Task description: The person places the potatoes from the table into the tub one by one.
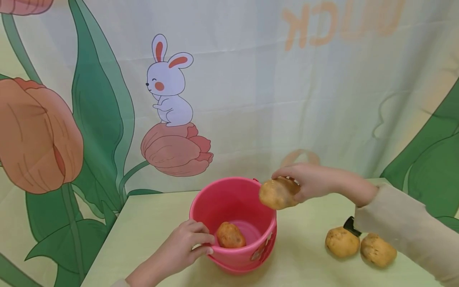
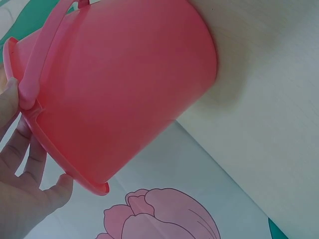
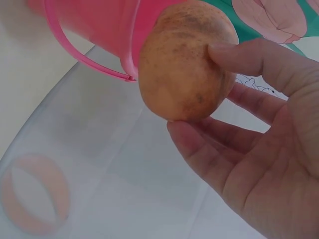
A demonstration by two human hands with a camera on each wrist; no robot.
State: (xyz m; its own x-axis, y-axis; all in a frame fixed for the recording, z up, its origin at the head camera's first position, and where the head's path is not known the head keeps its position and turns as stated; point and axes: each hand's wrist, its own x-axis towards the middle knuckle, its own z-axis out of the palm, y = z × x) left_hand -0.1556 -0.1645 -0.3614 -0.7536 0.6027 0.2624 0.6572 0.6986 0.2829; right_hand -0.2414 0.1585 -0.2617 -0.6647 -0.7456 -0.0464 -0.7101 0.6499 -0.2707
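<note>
Four potatoes total here, and they're split three ways. One potato (image 1: 231,235) sits on the bottom of the pink bucket (image 1: 234,199), the only thing inside it as far as I can see. The right hand (image 1: 308,181) has its fingers and thumb curled around a second potato (image 1: 277,193), held in the air at the bucket's far right rim, partly over the opening. The left hand (image 1: 186,245) pinches the near rim, thumb inside and fingers outside, which looks like it's there to keep the light bucket from sliding on the worktop (image 1: 143,227). The handle (image 2: 42,55) is folded down against the side. Two spare potatoes (image 1: 360,245) lie touching on the worktop, right of the bucket, under the right sleeve (image 1: 405,231).
</note>
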